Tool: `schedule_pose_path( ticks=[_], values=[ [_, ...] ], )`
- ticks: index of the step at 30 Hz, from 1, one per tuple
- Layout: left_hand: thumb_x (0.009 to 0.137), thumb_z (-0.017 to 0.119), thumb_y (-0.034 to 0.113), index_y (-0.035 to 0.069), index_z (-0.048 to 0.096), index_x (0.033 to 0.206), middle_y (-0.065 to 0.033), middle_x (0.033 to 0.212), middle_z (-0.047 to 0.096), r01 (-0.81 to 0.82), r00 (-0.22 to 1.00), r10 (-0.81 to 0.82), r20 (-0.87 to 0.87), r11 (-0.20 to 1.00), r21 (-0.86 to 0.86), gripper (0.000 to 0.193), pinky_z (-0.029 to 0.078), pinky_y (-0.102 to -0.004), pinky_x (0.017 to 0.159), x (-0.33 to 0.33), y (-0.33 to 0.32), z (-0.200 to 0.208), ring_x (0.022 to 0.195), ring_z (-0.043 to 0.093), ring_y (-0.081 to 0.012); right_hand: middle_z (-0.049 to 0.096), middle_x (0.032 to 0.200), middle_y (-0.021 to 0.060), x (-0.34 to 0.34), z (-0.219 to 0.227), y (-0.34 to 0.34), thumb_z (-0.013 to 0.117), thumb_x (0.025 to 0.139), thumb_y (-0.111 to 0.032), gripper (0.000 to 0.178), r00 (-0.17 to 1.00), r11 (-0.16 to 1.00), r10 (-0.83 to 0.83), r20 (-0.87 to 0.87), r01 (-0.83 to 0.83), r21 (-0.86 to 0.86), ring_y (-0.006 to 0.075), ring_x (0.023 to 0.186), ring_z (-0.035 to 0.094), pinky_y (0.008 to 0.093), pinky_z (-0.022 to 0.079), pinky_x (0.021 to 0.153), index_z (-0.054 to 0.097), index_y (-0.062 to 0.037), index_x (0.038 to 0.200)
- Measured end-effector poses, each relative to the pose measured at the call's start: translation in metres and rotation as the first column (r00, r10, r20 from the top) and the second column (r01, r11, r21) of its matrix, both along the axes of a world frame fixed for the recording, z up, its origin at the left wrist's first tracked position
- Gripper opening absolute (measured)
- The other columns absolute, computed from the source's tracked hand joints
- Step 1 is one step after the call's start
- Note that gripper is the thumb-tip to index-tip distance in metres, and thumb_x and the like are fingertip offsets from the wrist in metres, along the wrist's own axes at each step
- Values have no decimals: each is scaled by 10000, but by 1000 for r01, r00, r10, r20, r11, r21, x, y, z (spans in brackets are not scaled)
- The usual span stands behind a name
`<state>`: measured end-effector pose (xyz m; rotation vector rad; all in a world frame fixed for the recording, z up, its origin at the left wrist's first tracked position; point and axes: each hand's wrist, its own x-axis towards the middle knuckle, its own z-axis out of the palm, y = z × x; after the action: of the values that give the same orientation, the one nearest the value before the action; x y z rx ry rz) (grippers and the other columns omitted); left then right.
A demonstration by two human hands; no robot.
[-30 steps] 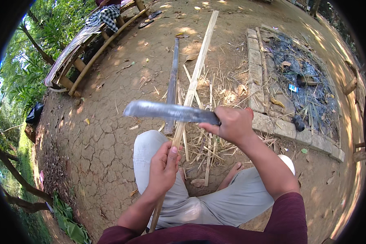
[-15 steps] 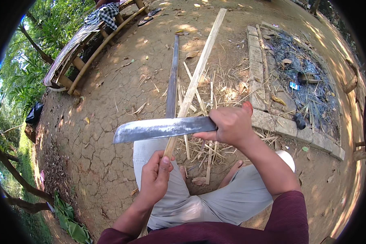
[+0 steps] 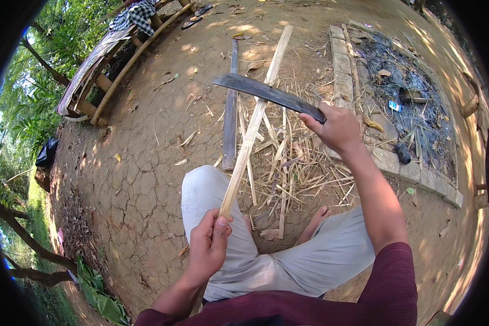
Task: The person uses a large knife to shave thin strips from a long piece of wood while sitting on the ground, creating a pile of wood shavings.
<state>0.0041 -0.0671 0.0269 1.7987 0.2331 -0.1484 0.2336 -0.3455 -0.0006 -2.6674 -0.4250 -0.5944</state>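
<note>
My left hand point(image 3: 209, 242) is closed around the near end of a long pale wooden strip point(image 3: 247, 140), which slants up and away to the right. My right hand point(image 3: 339, 129) grips the handle of a machete point(image 3: 274, 94), its dark blade lying across the upper part of the strip and pointing left. At the blade's edge, a small curl of wood shows on the strip. Both fists are wrapped tight, and the handle is mostly hidden in the right one.
Beyond my knee, a dark flat slat point(image 3: 230, 127) lies on cracked earth. Wood shavings point(image 3: 293, 176) litter the ground by my feet. At right, a brick border point(image 3: 342, 76) surrounds ash point(image 3: 383, 60). A bamboo bench point(image 3: 100, 70) stands far left, with sandals nearby.
My right hand has carried the machete away and up along the strip, from near my left hand to the upper part. The strip's far end has dipped slightly; my left hand keeps its hold.
</note>
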Motion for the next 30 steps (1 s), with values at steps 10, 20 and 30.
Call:
schedule_pose_path(
  ticks=[10,20,30],
  values=[
    [1070,467,154,-26,589,1070,5,687,524,1,997,-10,76,993,115,217,358,-218,545,1,4,-4,609,427,-34,585,540,45,-12,-11,23,702,744,-721,635,907,955,297,300,-274,-118,219,440,594,341,466,431,539,-123,606],
    [1084,457,242,19,562,1084,59,723,465,-17,998,16,56,1000,4,247,271,-178,471,5,-4,-6,541,331,10,565,531,49,-31,-11,36,678,785,-698,635,966,979,204,157,-203,-25,211,452,599,340,461,426,499,-118,599],
    [1071,469,155,-27,575,1076,-7,754,567,-73,989,70,-127,997,-19,211,442,-233,627,-6,-5,-1,691,503,-51,576,517,67,-26,-17,21,648,824,-704,652,969,989,142,203,-130,-71,205,426,597,342,462,402,534,-104,596]
  ],
)
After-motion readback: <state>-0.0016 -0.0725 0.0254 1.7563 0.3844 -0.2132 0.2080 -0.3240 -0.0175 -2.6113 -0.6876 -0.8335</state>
